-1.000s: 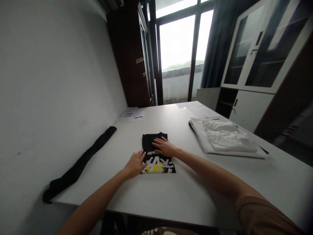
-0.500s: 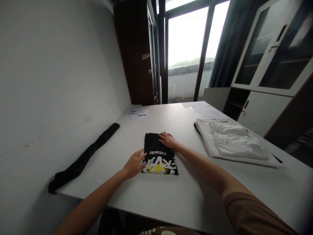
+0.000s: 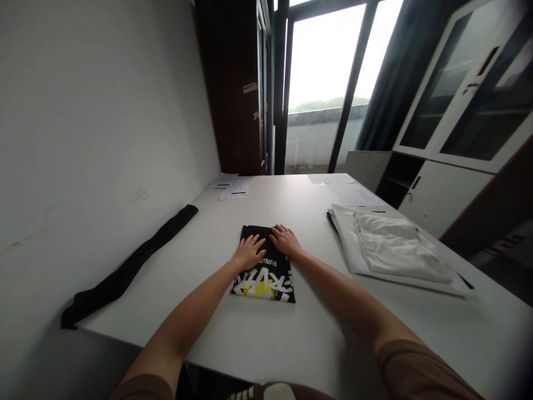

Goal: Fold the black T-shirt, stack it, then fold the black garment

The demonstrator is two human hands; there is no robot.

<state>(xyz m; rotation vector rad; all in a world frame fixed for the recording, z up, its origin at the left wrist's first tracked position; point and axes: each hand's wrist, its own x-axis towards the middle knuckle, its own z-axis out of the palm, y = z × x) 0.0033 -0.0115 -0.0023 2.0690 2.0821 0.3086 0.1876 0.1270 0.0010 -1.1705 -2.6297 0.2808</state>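
A folded black T-shirt (image 3: 266, 280) with white lettering and a yellow print lies flat on the white table (image 3: 250, 333). On its upper left part rests my left hand (image 3: 250, 253), palm down with the fingers spread, covering some of the small lettering. My right hand (image 3: 285, 241) lies on the shirt's upper right edge, fingers stretched out and apart. Neither hand grips the cloth.
Folded white cloth (image 3: 395, 244) is stacked at the table's right side, with something dark under it. A long black rolled cloth (image 3: 133, 266) lies along the left wall. Paper sheets (image 3: 234, 190) sit at the far left, more papers (image 3: 350, 189) at the far right.
My left hand has moved from the shirt's left edge up and inward onto its top. My right hand stays at the upper right. The view has shifted slightly.
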